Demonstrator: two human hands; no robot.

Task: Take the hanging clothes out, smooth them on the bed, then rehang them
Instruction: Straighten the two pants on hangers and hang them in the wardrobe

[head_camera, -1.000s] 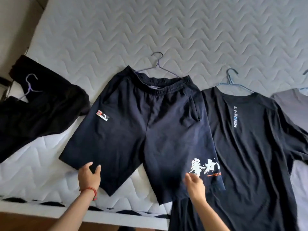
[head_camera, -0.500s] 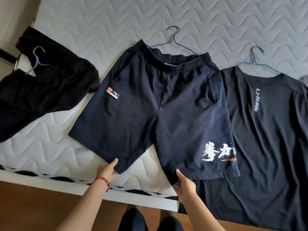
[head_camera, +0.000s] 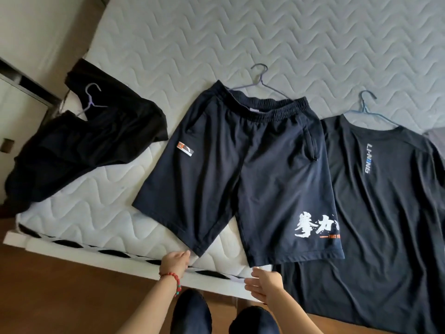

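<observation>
Bed (head_camera: 313,44) with quilted white mattress fills most of view; wood floor along the near edge. Black T-shirt (head_camera: 385,213) on a blue hanger (head_camera: 368,109) lies flat at right, its hem hanging over the bed edge. Navy shorts (head_camera: 240,165) lie centre, spread flat, waistband on a purple hanger (head_camera: 261,80), the leg with white lettering overlapping the T-shirt's side. Crumpled black garment (head_camera: 79,141) on a pale hanger (head_camera: 90,100) sits at left, not smoothed.

Left hand (head_camera: 174,261), red bead bracelet on the wrist, is at the bed edge just beside one shorts leg hem; fingers loosely bent, gripping nothing. Right hand (head_camera: 265,284) is just below the other hem, fingers relaxed and spread, holding nothing.

Step judged: smoothing the shorts, about finished. Next likely: the crumpled black garment wants flattening, then each piece lifted by its hanger hook for rehanging, without dragging the overlapped T-shirt.
</observation>
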